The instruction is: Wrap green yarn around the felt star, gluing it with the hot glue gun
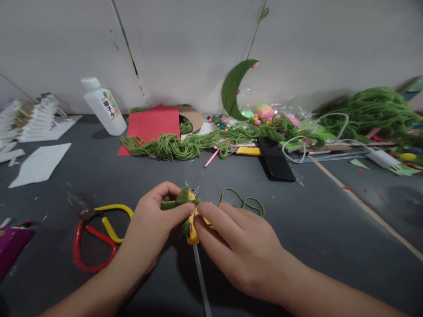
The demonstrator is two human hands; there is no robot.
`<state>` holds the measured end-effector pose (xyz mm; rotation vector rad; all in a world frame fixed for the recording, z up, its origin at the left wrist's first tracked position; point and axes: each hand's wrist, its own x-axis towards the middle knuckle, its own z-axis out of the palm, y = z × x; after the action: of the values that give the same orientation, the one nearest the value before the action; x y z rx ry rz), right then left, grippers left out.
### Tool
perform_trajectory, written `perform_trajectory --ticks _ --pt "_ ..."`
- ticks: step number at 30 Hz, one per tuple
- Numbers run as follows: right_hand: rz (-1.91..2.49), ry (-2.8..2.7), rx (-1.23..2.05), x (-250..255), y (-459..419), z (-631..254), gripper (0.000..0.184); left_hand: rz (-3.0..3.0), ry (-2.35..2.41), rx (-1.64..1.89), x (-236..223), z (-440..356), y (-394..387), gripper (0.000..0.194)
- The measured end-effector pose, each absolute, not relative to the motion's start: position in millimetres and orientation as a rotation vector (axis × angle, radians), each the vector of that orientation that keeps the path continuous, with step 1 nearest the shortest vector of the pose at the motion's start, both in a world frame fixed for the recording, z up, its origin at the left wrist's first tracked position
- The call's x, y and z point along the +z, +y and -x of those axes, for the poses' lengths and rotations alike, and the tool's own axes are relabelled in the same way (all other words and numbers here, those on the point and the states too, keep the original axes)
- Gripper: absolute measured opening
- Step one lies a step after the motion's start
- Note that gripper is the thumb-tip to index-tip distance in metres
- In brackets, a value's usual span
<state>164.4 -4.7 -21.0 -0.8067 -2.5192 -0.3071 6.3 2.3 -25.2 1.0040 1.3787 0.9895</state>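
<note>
1. The left hand [155,220] is closed, its thumb and fingers pinching a small yellow piece [192,236] with green yarn-like parts [183,196] at its left side.
2. The right hand [244,246] is closed on the same piece from the right; whether its fingers also grip a strand is hard to tell, as they hide it.
3. The yellow piece is between both hands, above the dark table [155,174], with a pale strip [201,281] below its near end.
4. A loose green strand [243,202] curls just beyond the right hand.
5. To the left lies a cutting tool [86,214] with red and yellow handles.
6. On the far side are a white bottle [107,108], red sheet [153,122], green yarn [172,146] and black phone [275,158].
</note>
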Motion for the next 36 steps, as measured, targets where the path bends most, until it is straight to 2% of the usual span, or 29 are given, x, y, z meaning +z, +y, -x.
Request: perform_trajectory --ticks 3,10,19,25,28,30,36 --pt "0.87 -2.461 -0.125 -21.1 -1.0 -167.0 0.024 -1.322 1.555 0.903 -19.5 -6.1 0.0 0.01" --pt "1.079 -2.063 0.81 -10.6 10.6 -172.2 0.01 -1.481 1.597 0.777 -15.4 -10.0 -4.5 0.006" --pt "1.243 -1.507 1.593 -12.7 17.9 -172.4 0.005 -1.466 1.518 0.72 -13.3 -8.9 -6.0 0.007" --pt "1.231 -1.226 1.975 -16.3 19.0 -171.6 0.003 -1.381 1.371 0.865 -14.2 -8.2 -10.6 0.011" --pt "1.174 -1.315 1.85 -17.8 15.9 -168.9 0.004 -1.289 1.376 0.962 -17.2 -7.3 -11.2 0.012" --pt "1.177 -1.545 1.551 -19.2 11.8 -167.7 0.008 -1.191 1.358 1.015 -20.7 -6.2 -9.6 0.013" --pt "0.927 -2.37 -0.014 -25.2 -1.3 -168.2 0.021 -1.046 1.337 1.001 -27.5 -2.4 -0.9 0.014"
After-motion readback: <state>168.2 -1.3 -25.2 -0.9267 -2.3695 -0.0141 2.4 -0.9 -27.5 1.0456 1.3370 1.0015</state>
